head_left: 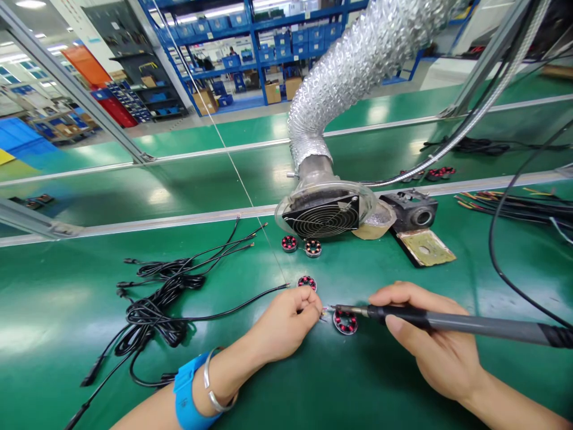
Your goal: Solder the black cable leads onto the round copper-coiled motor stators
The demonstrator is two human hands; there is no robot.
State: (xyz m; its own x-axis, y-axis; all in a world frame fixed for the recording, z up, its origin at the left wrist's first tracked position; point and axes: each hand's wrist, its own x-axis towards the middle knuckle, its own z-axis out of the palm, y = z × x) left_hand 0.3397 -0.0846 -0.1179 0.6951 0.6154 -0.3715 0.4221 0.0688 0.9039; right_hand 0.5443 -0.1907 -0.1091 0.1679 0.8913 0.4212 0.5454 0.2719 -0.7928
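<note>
Pinching thin wires [324, 312] beside a ring coil [345, 328] on the tabletop [313, 391], the left hand [286, 319] is facing the right hand [441, 352], whose grip is clasping a soldering iron [474, 325]; the work seems unfinished, and two farther coils [289, 243] are lying untouched.

No readable lettering or numbers.

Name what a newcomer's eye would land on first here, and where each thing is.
Probably the crinkled silver duct first, curving down from the top to the fan at the middle of the green bench. Next, the soldering iron in the right hand, its tip over a red-wound ring. The tangle of black cables lies at left.
</note>
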